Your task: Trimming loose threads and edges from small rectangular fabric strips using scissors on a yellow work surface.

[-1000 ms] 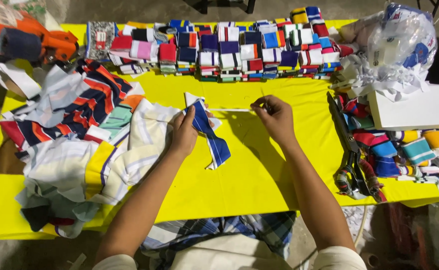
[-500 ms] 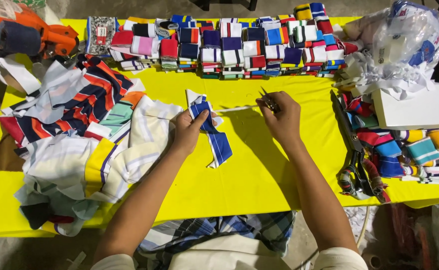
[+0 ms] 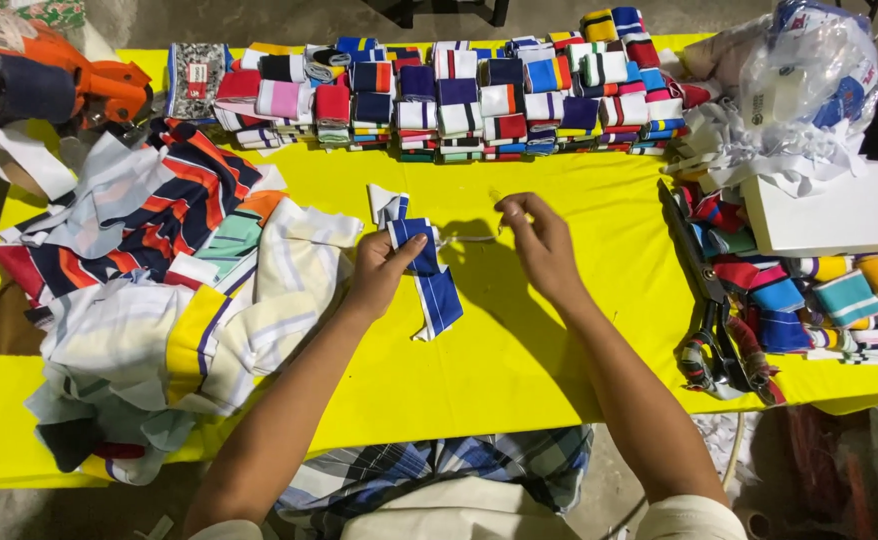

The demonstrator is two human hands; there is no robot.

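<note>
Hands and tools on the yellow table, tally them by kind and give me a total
Hands: 2, the left hand pinching a blue-and-white strip, the right hand raised beside it
Scissors: 1
White box: 1
Orange machine: 1
Total: 5

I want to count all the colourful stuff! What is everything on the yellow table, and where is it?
blue and white strip: one, centre, held
white string: one, thin, between the hands
folded bundles: many, mixed colours, rows along far edge
loose cloth pile: one heap, striped, left
scissors: one pair, dark, right
white box: one, right
plastic bag: one, clear, far right
table: one, yellow
left hand: pinching the strip
right hand: pinching the string
</note>
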